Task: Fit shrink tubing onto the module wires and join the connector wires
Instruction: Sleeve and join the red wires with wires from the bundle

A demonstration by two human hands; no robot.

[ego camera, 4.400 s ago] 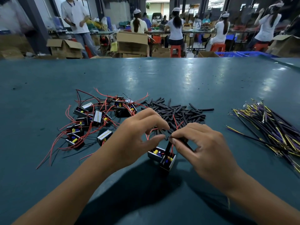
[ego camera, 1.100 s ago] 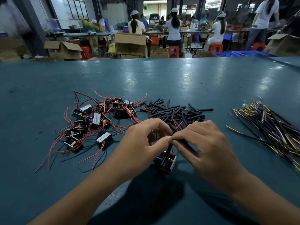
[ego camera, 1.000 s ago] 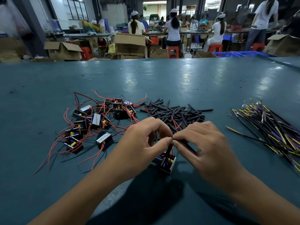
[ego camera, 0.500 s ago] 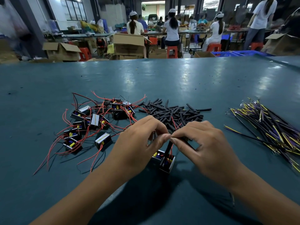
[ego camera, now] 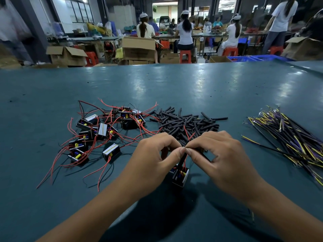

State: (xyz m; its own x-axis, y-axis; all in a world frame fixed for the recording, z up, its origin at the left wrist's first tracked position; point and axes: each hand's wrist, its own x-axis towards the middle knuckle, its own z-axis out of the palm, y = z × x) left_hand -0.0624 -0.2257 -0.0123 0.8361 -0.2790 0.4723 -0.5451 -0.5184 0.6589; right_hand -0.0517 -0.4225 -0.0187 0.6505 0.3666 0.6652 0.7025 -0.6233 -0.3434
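Observation:
A small black module (ego camera: 180, 176) hangs just above the table between my hands, its red wires (ego camera: 189, 136) rising past my fingertips. My left hand (ego camera: 153, 159) pinches those wires with thumb and forefinger. My right hand (ego camera: 222, 154) pinches a black shrink tube (ego camera: 201, 151) beside them, fingertips touching my left thumb. Another black tube (ego camera: 182, 158) runs down to the module. Behind my hands lies a heap of black shrink tubing pieces (ego camera: 185, 122). Connector wires (ego camera: 293, 140), black with yellow and purple, lie in a bundle at the right.
A pile of several black modules with red wires (ego camera: 103, 131) spreads at the left of the green table (ego camera: 174, 84). Beyond the table's far edge are cardboard boxes (ego camera: 138, 48), red stools and people seated at benches.
My hands have stayed pinched together over the module and shifted only slightly; the fingertips have drawn closer. The camera view has drifted a little.

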